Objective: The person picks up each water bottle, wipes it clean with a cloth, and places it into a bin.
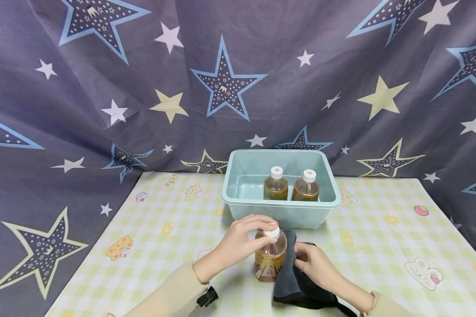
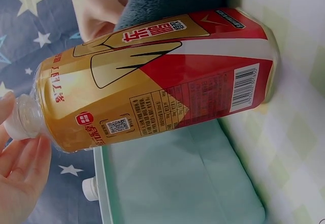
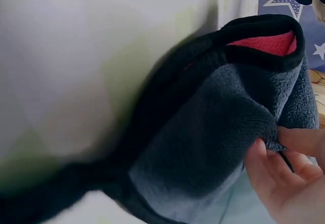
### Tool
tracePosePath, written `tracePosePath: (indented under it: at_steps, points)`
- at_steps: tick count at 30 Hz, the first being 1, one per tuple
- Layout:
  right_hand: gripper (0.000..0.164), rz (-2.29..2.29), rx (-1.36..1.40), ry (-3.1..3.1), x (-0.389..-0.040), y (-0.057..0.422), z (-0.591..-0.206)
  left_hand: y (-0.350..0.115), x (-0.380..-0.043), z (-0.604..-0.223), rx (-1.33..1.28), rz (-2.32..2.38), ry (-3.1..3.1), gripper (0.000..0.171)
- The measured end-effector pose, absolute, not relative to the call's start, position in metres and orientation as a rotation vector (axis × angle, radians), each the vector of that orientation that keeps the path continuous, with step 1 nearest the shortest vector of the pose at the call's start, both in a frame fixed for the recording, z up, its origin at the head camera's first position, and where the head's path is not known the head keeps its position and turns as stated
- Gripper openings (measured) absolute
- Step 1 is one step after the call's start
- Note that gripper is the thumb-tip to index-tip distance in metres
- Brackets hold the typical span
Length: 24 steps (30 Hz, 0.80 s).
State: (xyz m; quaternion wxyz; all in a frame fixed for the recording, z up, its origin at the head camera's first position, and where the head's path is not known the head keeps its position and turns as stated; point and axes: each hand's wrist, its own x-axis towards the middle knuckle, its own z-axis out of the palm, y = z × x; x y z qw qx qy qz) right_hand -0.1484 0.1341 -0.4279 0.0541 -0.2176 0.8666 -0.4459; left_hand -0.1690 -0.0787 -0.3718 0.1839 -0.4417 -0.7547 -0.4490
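Observation:
An upright plastic bottle with a gold and red label stands on the table in front of the tub. My left hand grips it by its white cap, thumb on one side and fingers on the other. Just right of the bottle, my right hand pinches a folded dark grey fleecy cloth between thumb and fingers. The cloth has black edging and a bit of red inside its fold. One fold of it lies against the bottle's side in the head view.
Behind the bottle sits a light blue plastic tub. Two white-capped bottles, one on the left and one on the right, stand inside it. A checkered tablecloth covers the table, and a starry curtain hangs behind.

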Motion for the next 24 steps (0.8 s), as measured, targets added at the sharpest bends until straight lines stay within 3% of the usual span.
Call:
tracePosePath:
  at_steps: [24]
  points:
    - [0.016, -1.606, -0.700, 2.464, -0.145, 0.150, -0.440, -0.077, -0.167, -0.363, -1.260, -1.063, -2.179, 0.018]
